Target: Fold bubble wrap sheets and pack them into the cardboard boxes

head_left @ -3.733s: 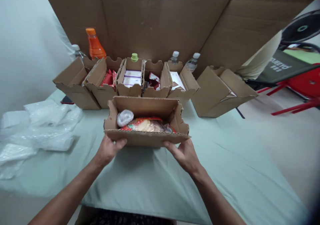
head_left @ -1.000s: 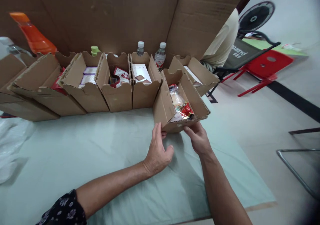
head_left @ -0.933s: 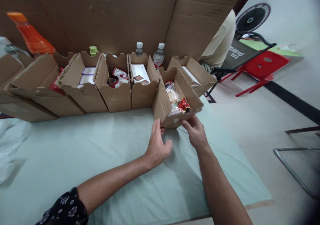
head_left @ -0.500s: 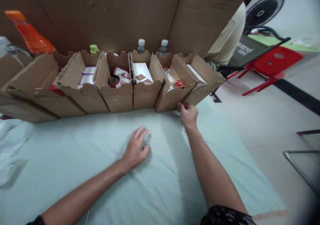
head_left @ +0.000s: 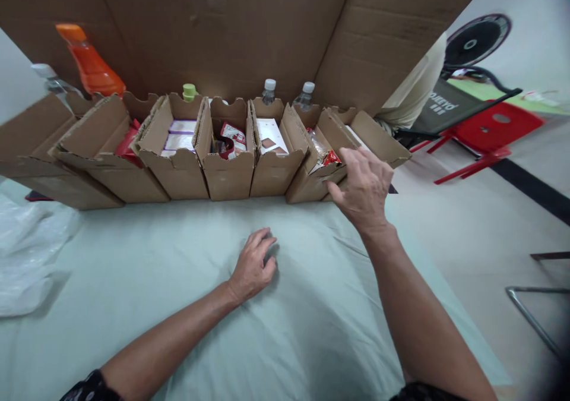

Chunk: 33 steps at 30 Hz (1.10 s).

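Observation:
Several open cardboard bins stand in a row on the pale green cloth (head_left: 178, 240). My right hand (head_left: 365, 190) is raised at the front of the two rightmost bins, fingers apart, holding nothing; whether it touches the cardboard I cannot tell. One of these bins (head_left: 307, 187) contains red and clear packets (head_left: 328, 156). My left hand (head_left: 253, 267) rests on the cloth with its fingers loosely spread and nothing in it. Farther left, the bins hold a white box (head_left: 271, 135), a red and white packet (head_left: 233, 139), white and purple packs (head_left: 180, 136) and a red packet (head_left: 129, 144).
Behind the bins rises a tall cardboard panel (head_left: 267, 27), with an orange bottle (head_left: 95, 71) and clear bottles before it. Crumpled plastic (head_left: 31, 246) lies at left. A person's light clothing (head_left: 412, 95), a red stool (head_left: 485, 130) and a fan (head_left: 476, 41) are at right.
My right hand has risen from the bins' bottom edge to their front rims, its fingers now spread. The view has shifted, moving the bins rightward in the picture. My left hand stays on the cloth.

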Tool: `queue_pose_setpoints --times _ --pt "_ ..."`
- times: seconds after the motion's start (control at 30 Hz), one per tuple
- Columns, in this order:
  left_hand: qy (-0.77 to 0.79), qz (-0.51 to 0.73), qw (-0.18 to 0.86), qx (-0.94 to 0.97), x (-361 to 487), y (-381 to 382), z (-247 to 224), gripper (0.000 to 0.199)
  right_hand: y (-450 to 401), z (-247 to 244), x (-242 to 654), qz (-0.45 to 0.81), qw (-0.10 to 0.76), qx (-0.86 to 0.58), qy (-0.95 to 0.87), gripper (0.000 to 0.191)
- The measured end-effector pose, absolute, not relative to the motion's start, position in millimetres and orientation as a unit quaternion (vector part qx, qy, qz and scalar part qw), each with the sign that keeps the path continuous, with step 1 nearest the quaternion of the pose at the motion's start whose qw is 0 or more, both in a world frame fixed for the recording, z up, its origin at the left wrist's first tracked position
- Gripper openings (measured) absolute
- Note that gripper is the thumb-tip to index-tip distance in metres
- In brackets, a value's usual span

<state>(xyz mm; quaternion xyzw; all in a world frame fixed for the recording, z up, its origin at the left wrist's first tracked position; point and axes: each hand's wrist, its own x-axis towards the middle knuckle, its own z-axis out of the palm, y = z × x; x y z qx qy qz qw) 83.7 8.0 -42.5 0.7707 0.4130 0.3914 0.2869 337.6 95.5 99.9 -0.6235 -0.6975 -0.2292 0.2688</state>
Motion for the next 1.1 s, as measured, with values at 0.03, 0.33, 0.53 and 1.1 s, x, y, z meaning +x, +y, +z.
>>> queue_pose_setpoints --times 0.03,0.33,0.53,1.1 --pt "0.411 0.393 0.284 0.772 84 8 -43 0.043 101 108 337 -0.222 0.232 -0.621 -0.715 0.042" --pt "0.395 0.423 0.278 0.767 87 10 -46 0.037 115 125 335 -0.215 0.093 -0.642 -0.731 0.019" --pt "0.392 0.417 0.293 0.766 86 10 -47 0.038 89 155 296 -0.253 0.198 -0.583 -0.746 0.041" --pt "0.504 0.472 0.302 0.657 9 -18 -6 0.058 -41 159 254 -0.115 0.204 -0.426 -0.874 0.021"
